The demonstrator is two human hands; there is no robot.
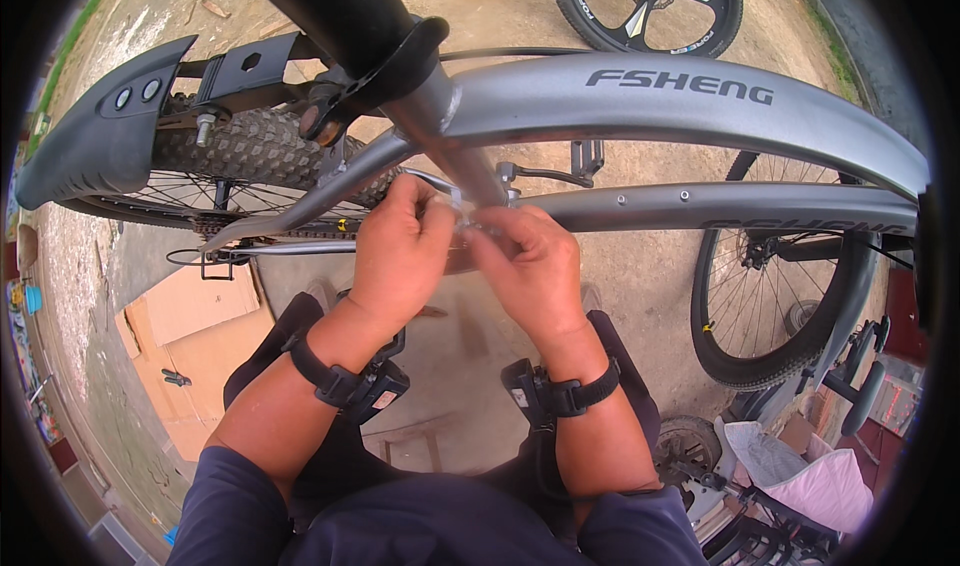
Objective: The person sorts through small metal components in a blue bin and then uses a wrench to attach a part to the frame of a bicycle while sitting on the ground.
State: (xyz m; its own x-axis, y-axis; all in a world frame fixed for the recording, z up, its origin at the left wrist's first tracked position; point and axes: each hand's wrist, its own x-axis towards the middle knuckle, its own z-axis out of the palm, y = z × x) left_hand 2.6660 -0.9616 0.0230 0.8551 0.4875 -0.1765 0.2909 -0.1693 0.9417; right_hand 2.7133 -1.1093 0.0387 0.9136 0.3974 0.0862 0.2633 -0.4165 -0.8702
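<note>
Across the person's front, what stands there?

"A grey bicycle (690, 116), side-on, presumably turned that way so its middle falls within reach of both hands."

"And lower left?"

"A flattened cardboard sheet (205, 331) on the ground (630, 291), perhaps serving as a cleaner spot for laying things down."

"Where do the hands meet?"

"Close by the lower seat tube (474, 171). The left hand (402, 251) has curled fingers; the right hand (537, 271) bends in opposite, seemingly for fine, close work."

"Is either grip pinching something?"

"Can't tell; blur hides what lies between the fingertips."
</note>
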